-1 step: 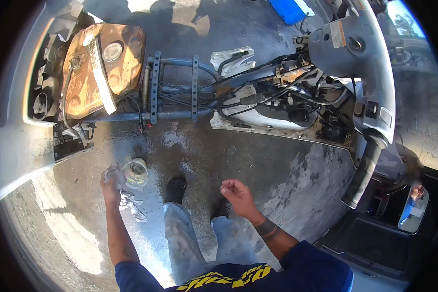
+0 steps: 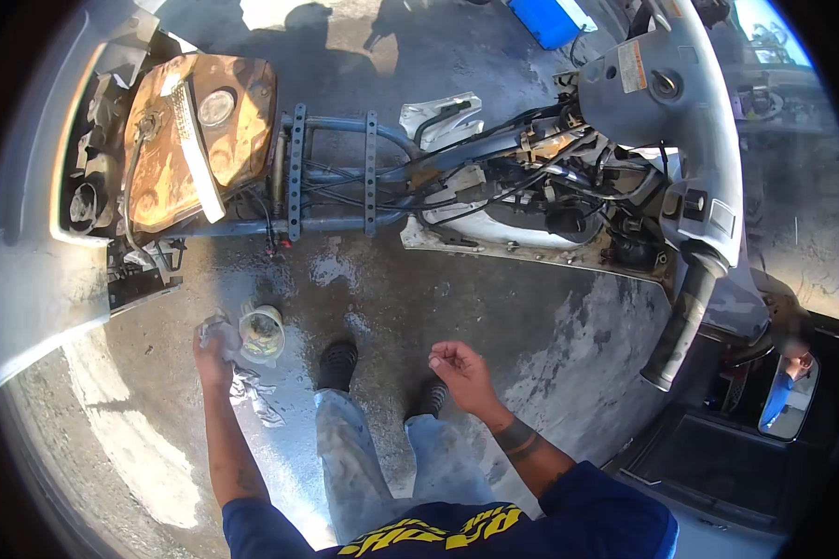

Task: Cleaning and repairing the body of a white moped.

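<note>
My left hand is closed round a crumpled grey rag, low over the floor. Touching or just beside that rag is a small pale bucket with murky contents. More crumpled cloth lies on the wet floor below it. Out in front of my right leg, my right hand hangs in the air, fingers curled in and nothing seen in them. Beyond both hands stretches a stripped scooter frame, with a rusty fuel tank at its left end.
At the right are the scooter's grey handlebar cover, a black grip and a mirror. A white floor panel with loose cables lies along the frame. A blue box stands at the back, and pale bodywork borders the left.
The handlebar and its grip appear slightly farther left, and the bucket and tank have shifted a little in the picture. Both hands keep nearly the same pose.
</note>
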Demonstrator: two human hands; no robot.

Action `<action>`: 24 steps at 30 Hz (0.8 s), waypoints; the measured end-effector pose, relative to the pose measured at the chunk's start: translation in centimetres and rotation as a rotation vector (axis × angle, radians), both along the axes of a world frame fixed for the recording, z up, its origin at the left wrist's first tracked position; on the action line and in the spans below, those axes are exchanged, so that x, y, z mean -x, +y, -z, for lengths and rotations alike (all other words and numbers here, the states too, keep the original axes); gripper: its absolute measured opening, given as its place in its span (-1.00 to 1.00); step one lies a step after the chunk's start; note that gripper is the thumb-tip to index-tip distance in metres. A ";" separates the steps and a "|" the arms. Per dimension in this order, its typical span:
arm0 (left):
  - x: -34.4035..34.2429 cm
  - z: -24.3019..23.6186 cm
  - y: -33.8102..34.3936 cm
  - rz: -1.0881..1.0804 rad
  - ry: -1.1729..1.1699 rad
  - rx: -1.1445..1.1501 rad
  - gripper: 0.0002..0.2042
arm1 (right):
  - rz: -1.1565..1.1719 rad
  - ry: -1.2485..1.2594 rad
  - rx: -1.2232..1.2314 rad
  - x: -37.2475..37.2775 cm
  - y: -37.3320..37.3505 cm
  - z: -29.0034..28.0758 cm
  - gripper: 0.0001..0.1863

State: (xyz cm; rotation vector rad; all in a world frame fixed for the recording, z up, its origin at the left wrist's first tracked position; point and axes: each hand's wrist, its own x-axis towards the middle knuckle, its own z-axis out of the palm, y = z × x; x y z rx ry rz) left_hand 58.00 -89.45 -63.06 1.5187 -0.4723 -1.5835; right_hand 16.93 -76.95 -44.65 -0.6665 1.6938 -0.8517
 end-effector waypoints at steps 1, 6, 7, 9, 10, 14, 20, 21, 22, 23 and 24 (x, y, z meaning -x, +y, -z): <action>0.7 -1.2 -1.2 -0.043 0.080 0.061 -0.65 | 0.024 0.019 0.049 1.0 0.0 -1.8 -0.78; 6.6 -5.3 -5.8 -0.206 0.545 0.084 -0.67 | 0.082 0.359 0.161 4.8 1.2 -6.9 -0.82; 8.1 -5.4 -6.8 -0.217 0.640 0.065 -0.70 | 0.072 0.522 0.235 6.2 1.2 -7.6 -0.85; 11.9 -5.6 -8.7 -0.187 0.812 0.040 -0.73 | 0.195 0.583 0.367 9.7 1.1 -8.3 -0.84; 14.1 -5.9 -9.4 -0.147 0.884 0.035 -0.74 | 0.294 0.582 0.473 10.3 0.1 -9.3 -0.87; 23.2 -5.6 -11.6 0.048 0.704 0.078 -0.73 | 0.355 0.499 0.851 14.4 -3.5 -15.4 -0.76; 39.8 -9.0 -17.0 0.223 0.432 0.738 -0.72 | -0.063 1.424 1.376 17.6 -8.8 -24.6 -0.18; 42.5 -9.9 -18.5 0.223 0.299 0.883 -0.72 | -0.296 1.281 1.498 20.3 -10.3 -26.2 -0.37; 45.6 -11.4 -19.9 0.228 0.184 1.030 -0.72 | -0.531 1.150 1.598 22.6 -11.3 -27.8 -0.55; 47.9 -13.2 -20.9 0.149 -0.002 1.175 -0.73 | -0.534 1.160 1.611 20.5 -12.1 -26.7 -0.55; 50.9 -15.9 -21.1 0.059 -0.148 1.325 -0.73 | -0.565 1.232 1.607 27.5 -15.4 -30.7 -0.56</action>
